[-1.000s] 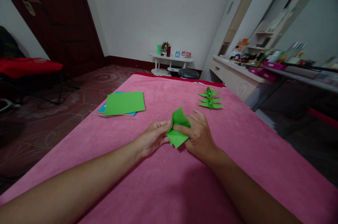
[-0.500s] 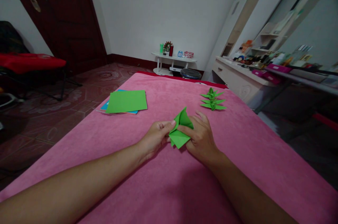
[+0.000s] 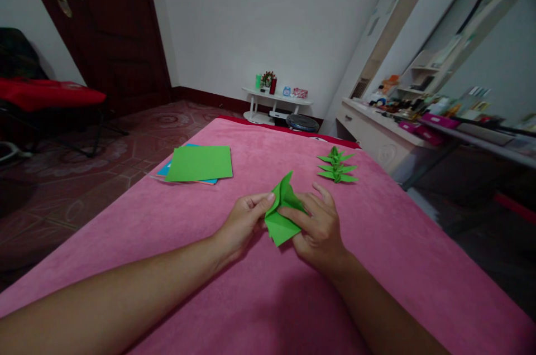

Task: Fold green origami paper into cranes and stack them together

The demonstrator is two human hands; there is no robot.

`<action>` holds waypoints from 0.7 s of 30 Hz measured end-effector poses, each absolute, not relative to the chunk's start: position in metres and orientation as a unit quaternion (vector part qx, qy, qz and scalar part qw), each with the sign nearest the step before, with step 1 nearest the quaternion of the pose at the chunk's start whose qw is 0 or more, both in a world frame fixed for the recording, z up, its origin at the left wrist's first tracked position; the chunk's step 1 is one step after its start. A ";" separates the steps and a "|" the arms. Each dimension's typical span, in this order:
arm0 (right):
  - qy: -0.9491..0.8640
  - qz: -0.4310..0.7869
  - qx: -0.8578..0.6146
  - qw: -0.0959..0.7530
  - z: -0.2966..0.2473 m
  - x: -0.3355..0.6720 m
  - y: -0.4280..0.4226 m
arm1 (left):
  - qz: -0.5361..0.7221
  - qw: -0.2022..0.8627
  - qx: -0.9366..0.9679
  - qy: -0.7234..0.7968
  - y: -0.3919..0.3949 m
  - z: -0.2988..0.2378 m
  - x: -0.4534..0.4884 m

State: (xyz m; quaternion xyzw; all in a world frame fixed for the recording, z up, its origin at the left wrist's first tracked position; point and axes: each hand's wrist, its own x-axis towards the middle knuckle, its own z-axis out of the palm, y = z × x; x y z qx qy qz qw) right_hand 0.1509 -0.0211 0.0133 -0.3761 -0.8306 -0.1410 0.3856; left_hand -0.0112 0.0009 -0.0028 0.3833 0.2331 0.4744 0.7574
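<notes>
A partly folded green paper (image 3: 282, 212) stands between both hands over the pink cloth (image 3: 251, 299). My left hand (image 3: 242, 222) pinches its left edge with thumb and fingers. My right hand (image 3: 319, 226) pinches its right side, with the thumb on the front flap. The paper's upper point sticks up, and its lower corner points toward me.
A stack of flat paper sheets (image 3: 199, 164), green on top with blue under it, lies at the left of the cloth. Folded green paper figures (image 3: 337, 165) lie at the far right. A dresser (image 3: 377, 134) stands right, a small white table (image 3: 274, 102) behind, a red chair (image 3: 50, 98) left.
The raised flap of the green paper has been pressed narrower and flatter between my hands. The view has shifted slightly; both hands keep their hold.
</notes>
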 end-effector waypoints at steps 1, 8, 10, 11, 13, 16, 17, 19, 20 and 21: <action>-0.830 -0.141 -0.377 0.385 0.013 0.150 -0.022 | 0.474 0.759 0.383 0.231 0.001 -0.003 -0.011; -0.834 -0.132 -0.393 0.363 0.013 0.146 -0.024 | 0.474 0.762 0.375 0.234 0.000 -0.004 -0.012; -0.834 -0.131 -0.398 0.357 0.013 0.144 -0.025 | 0.478 0.759 0.376 0.234 0.000 -0.004 -0.012; -0.835 -0.131 -0.400 0.354 0.013 0.143 -0.026 | 0.480 0.757 0.377 0.234 0.000 -0.003 -0.012; -0.836 -0.131 -0.404 0.347 0.013 0.142 -0.026 | 0.486 0.753 0.374 0.237 0.000 -0.003 -0.011; -0.837 -0.131 -0.409 0.339 0.012 0.142 -0.026 | 0.491 0.752 0.364 0.247 0.000 -0.004 -0.011; -0.838 -0.131 -0.410 0.337 0.012 0.142 -0.026 | 0.492 0.752 0.362 0.248 0.000 -0.004 -0.010; -0.837 -0.129 -0.415 0.333 0.012 0.142 -0.025 | 0.494 0.750 0.364 0.246 0.001 -0.005 -0.010; -0.836 -0.129 -0.419 0.331 0.011 0.142 -0.025 | 0.494 0.750 0.365 0.245 0.001 -0.006 -0.010; -0.835 -0.130 -0.421 0.330 0.011 0.142 -0.024 | 0.493 0.750 0.366 0.247 0.001 -0.006 -0.009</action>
